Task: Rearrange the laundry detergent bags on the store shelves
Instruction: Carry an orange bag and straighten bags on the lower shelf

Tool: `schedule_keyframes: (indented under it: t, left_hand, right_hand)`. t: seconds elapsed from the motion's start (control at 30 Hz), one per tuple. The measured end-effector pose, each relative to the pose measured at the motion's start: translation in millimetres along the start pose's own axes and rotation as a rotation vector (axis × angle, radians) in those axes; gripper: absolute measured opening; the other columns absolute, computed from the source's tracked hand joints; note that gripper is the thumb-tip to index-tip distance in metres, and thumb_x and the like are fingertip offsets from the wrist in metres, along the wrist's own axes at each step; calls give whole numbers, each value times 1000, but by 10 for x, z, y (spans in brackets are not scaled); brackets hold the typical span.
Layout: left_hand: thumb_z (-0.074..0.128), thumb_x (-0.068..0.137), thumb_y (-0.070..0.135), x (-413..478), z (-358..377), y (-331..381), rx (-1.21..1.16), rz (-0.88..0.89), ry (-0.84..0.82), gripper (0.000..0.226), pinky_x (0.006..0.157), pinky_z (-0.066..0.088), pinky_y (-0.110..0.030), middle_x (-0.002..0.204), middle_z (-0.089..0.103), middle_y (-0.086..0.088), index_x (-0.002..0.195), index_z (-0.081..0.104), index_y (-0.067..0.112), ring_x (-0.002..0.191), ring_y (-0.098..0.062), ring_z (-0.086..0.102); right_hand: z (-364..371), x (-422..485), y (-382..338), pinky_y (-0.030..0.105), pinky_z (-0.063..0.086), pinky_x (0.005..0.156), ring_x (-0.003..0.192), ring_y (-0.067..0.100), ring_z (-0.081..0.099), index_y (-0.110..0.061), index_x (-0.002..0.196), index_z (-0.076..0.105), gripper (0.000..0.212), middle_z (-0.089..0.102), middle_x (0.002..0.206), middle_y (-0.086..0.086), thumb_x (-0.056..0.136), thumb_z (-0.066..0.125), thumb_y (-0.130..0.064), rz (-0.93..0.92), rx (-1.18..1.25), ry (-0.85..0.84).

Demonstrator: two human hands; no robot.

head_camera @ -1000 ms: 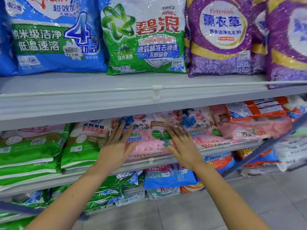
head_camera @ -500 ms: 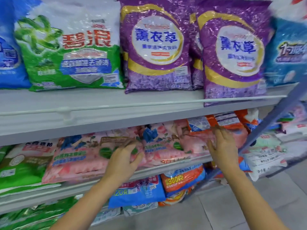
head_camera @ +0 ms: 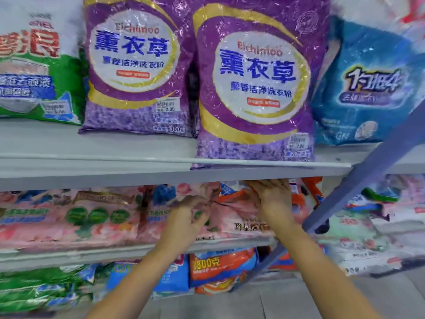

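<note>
Here, head view, blurred by motion. Both arms reach up to the middle shelf (head_camera: 115, 252), where pink detergent bags lie flat in a row. The left hand (head_camera: 187, 217) sits on the right end of the middle pink bag (head_camera: 158, 203), its fingers curled and its thumb tucked in, pinching the film. The bag stretches off to the left of that grip. Beside it, further left, lies another pink bag (head_camera: 69, 217). The right hand (head_camera: 274, 200) lies over the top of the right pink bag (head_camera: 239, 217), just beside the left hand, and its fingers reach back under the upper shelf (head_camera: 92, 171). An orange bag (head_camera: 231, 192) lies on that pink bag, at the fingertips. The blur means I cannot tell whether this hand grips or only rests. On the upper shelf stand a green-and-white bag (head_camera: 34, 65), two purple bags (head_camera: 135, 65) (head_camera: 255, 84) and a blue bag (head_camera: 368, 88). The nearer purple bag overhangs the shelf's front rail. A blue slanted strut (head_camera: 368, 169) crosses at the right. Below are green, blue and orange packs (head_camera: 220, 268).
</note>
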State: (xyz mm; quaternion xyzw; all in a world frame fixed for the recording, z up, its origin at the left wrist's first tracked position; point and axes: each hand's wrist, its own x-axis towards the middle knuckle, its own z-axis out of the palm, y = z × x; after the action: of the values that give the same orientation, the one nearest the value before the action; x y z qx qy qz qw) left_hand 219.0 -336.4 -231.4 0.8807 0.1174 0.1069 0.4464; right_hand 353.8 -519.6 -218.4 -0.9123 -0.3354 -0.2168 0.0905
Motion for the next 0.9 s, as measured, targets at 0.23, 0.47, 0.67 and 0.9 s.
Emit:
schedule_keyframes:
  t: [0.23, 0.47, 0.67, 0.9]
  left_hand:
    - [69, 84, 17, -31, 84, -85, 10, -57, 76, 50, 70, 53, -23, 108, 59, 17, 129, 49, 25, 80, -18, 64]
    - [86, 65, 31, -248, -134, -215, -31, 49, 207, 100, 102, 29, -22, 130, 20, 23, 135, 16, 52, 119, 6, 31]
    - [79, 73, 26, -397, -385, -212, -451, -204, 210, 91, 105, 31, -24, 140, 41, 12, 146, 25, 30, 130, -8, 37]
    - [70, 47, 74, -647, -692, -223, -694, -251, -82, 74, 63, 51, -10, 95, 75, 11, 100, 60, 23, 82, 1, 69]
  right_hand:
    - [-122, -113, -124, 25, 46, 59, 65, 22, 65, -16, 80, 72, 26, 69, 68, 0, 85, 56, -36, -72, 247, 160]
    - [-375, -343, -486, 30, 37, 48, 50, 12, 49, -17, 75, 69, 29, 58, 56, -3, 91, 56, -38, 159, 829, 41]
    - [-642, -311, -679, 22, 47, 50, 53, 16, 57, -13, 60, 69, 30, 64, 59, 1, 84, 55, -24, 610, 1577, 63]
    - [-625, -483, -1140, 33, 59, 60, 66, 20, 71, -10, 72, 77, 33, 74, 79, 11, 84, 52, -27, 960, 2016, -56]
